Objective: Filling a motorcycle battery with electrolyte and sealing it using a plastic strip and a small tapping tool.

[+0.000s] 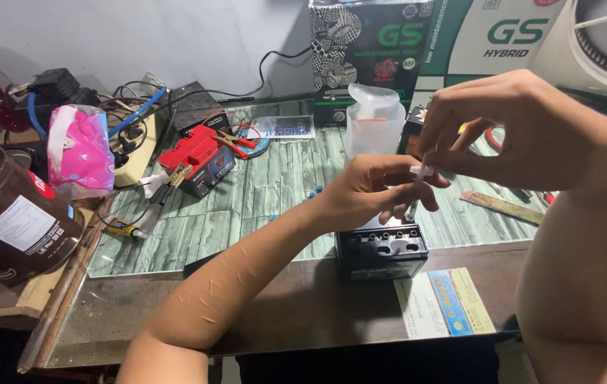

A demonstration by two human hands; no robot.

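Observation:
My left hand (pixel 371 188) and my right hand (pixel 502 131) meet above a small black battery (pixel 381 252) with a row of open filler holes on top. Both hands pinch a thin clear syringe-like tube (pixel 419 181) held nearly upright over the battery. The left fingers curl around its lower part; the right fingers grip its top. Behind the left hand stands a translucent plastic bottle (pixel 373 124).
A red and black battery (pixel 200 160) with clamps, tangled cables (pixel 129 103), a pink bag (pixel 79 149) and a brown tin (pixel 12 213) sit at left. Printed boxes (pixel 417 43) line the back wall. A paper leaflet (pixel 445 302) lies near the front edge, a metal ruler (pixel 502 206) at right.

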